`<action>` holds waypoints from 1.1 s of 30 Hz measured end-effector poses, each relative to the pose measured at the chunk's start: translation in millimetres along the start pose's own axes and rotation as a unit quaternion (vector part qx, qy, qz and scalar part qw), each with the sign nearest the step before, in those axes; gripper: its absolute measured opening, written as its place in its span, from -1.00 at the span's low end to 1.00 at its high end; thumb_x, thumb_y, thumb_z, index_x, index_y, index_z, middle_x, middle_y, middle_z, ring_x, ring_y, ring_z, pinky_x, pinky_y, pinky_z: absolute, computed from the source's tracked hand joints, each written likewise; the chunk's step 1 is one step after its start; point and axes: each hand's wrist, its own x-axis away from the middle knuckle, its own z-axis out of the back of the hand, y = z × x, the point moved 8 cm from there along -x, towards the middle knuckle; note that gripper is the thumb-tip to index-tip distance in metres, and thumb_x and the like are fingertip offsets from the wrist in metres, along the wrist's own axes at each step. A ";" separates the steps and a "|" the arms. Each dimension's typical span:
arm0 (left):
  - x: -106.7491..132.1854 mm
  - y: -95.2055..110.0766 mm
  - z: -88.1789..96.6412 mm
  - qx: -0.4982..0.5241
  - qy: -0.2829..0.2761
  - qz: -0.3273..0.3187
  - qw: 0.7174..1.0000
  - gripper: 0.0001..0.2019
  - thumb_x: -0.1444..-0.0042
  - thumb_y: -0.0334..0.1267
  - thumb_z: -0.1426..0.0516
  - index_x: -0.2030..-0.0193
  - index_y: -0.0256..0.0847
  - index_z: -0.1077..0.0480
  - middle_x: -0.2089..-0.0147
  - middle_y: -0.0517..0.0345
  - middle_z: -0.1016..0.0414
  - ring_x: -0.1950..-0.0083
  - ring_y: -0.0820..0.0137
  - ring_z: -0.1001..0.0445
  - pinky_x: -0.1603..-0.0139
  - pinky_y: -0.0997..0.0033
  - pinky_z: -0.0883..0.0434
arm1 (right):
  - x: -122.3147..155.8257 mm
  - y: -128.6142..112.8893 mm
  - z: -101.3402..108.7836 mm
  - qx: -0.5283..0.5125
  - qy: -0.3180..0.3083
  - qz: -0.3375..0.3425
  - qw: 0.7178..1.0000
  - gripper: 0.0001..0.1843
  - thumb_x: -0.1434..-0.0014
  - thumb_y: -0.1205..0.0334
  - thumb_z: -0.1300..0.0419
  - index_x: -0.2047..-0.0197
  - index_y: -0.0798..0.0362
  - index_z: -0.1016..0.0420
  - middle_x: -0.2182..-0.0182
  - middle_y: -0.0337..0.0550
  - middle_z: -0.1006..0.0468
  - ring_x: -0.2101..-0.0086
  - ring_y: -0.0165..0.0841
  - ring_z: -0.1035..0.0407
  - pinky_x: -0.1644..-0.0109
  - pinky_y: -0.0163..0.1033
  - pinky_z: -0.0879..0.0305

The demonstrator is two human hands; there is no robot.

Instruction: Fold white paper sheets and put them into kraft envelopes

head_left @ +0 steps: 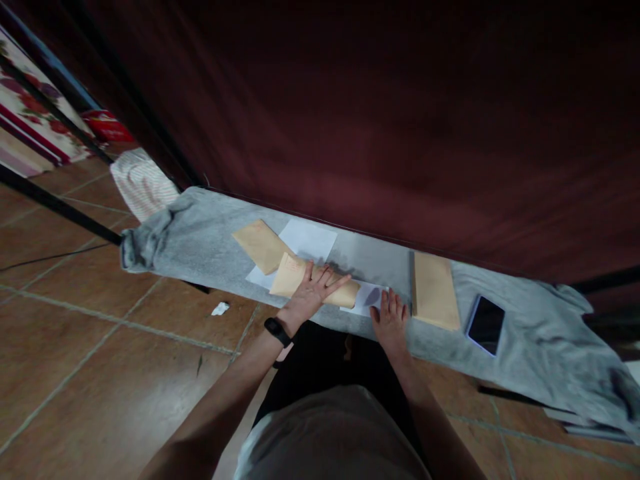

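Observation:
My left hand (315, 288), with a black band on the wrist, lies spread across a brown paper envelope (286, 276) that is bowed upward along its length. Its fingers are apart and rest on top of the envelope. Partly under the envelope's right end is a white sheet of paper (367, 293). On that sheet's right edge my right hand (391, 319) is laid flat, fingers extended. Another brown envelope (260, 241) sits at the upper left, overlapping more white paper (313, 237). Right of my right hand is a stack of brown envelopes (436, 290).
A grey cloth (187, 230) covers the narrow bench. On it, at the right, lies a phone (487, 325). A dark red curtain (350, 133) hangs just behind. Crumpled white paper (220, 309) lies on the tiled floor (100, 373); a striped cloth (144, 181) is at the far left.

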 end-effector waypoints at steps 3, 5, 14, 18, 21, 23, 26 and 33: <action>3.0 -10.5 -6.5 0.043 -0.015 0.019 0.999 0.00 -0.14 -0.34 -0.25 -0.55 0.01 0.31 -0.38 -0.18 -0.23 -0.45 0.01 -0.13 -0.45 -0.30 0.11 | 4.8 -12.7 -2.0 -0.005 0.002 0.028 1.000 -0.43 -0.44 0.14 0.08 -0.42 0.18 -0.19 -0.41 0.18 -0.18 -0.34 0.00 -0.08 -0.39 0.24 0.08; 4.7 -18.6 -11.7 0.070 -0.024 0.026 0.997 0.06 -0.08 -0.31 -0.30 -0.55 -0.02 0.30 -0.37 -0.18 -0.24 -0.44 0.01 -0.14 -0.45 -0.27 0.11 | 5.1 -18.2 -3.4 -0.011 -0.007 0.035 0.999 -0.45 -0.45 0.15 0.09 -0.41 0.16 -0.23 -0.41 0.16 -0.17 -0.35 0.00 -0.08 -0.40 0.28 0.14; -4.0 -58.5 -38.5 0.140 -0.076 0.051 0.986 0.15 0.00 -0.26 -0.32 -0.55 0.07 0.38 -0.34 -0.10 -0.30 -0.37 -0.02 -0.25 -0.43 -0.26 0.09 | -21.9 -60.2 -16.4 -0.082 -0.078 0.070 0.991 -0.46 -0.45 0.11 0.04 -0.43 0.02 -0.21 -0.43 -0.06 -0.15 -0.38 -0.13 -0.06 -0.46 0.10 0.13; -3.4 -63.7 -52.0 0.146 -0.123 0.058 0.980 0.15 0.02 -0.26 -0.31 -0.55 0.08 0.37 -0.36 -0.10 -0.28 -0.41 -0.04 -0.22 -0.42 -0.23 0.03 | -21.9 -67.5 -20.6 -0.083 -0.064 0.068 0.992 -0.44 -0.43 0.04 -0.03 -0.43 -0.05 -0.21 -0.42 -0.06 -0.17 -0.37 -0.08 -0.08 -0.45 0.18 0.15; 0.8 -65.3 -57.1 0.157 -0.137 0.070 0.976 0.16 0.02 -0.25 -0.31 -0.55 0.08 0.39 -0.40 -0.11 -0.23 -0.44 -0.04 -0.18 -0.42 -0.23 0.02 | -17.4 -55.2 -19.4 -0.071 -0.045 0.045 0.995 -0.43 -0.43 0.03 -0.03 -0.43 0.00 -0.20 -0.42 0.00 -0.17 -0.36 -0.07 -0.09 -0.44 0.15 0.12; 3.6 -65.4 -57.7 0.162 -0.136 0.071 0.975 0.17 0.03 -0.25 -0.31 -0.55 0.09 0.40 -0.41 -0.11 -0.21 -0.45 -0.03 -0.16 -0.43 -0.24 0.03 | -14.8 -41.4 -16.0 -0.059 -0.034 0.026 0.997 -0.41 -0.43 0.04 -0.03 -0.44 0.06 -0.19 -0.42 0.05 -0.18 -0.36 -0.06 -0.09 -0.43 0.14 0.10; 6.2 -64.7 -55.6 0.165 -0.122 0.066 0.977 0.18 0.04 -0.27 -0.31 -0.55 0.08 0.41 -0.39 -0.09 -0.23 -0.44 -0.02 -0.17 -0.44 -0.24 0.06 | -12.9 -15.6 -7.6 -0.040 -0.026 -0.020 0.999 -0.37 -0.42 0.06 -0.05 -0.43 0.20 -0.16 -0.40 0.19 -0.20 -0.33 -0.02 -0.11 -0.38 0.10 0.01; 9.2 -61.1 -50.3 0.150 -0.076 0.062 0.984 0.16 0.05 -0.29 -0.31 -0.55 0.03 0.34 -0.36 -0.08 -0.26 -0.42 -0.01 -0.19 -0.46 -0.18 0.06 | -20.4 25.6 5.9 -0.024 -0.089 -0.171 0.981 -0.33 -0.32 0.05 -0.19 -0.35 0.27 -0.23 -0.13 0.27 -0.46 -0.07 -0.01 -0.35 -0.12 -0.02 -0.25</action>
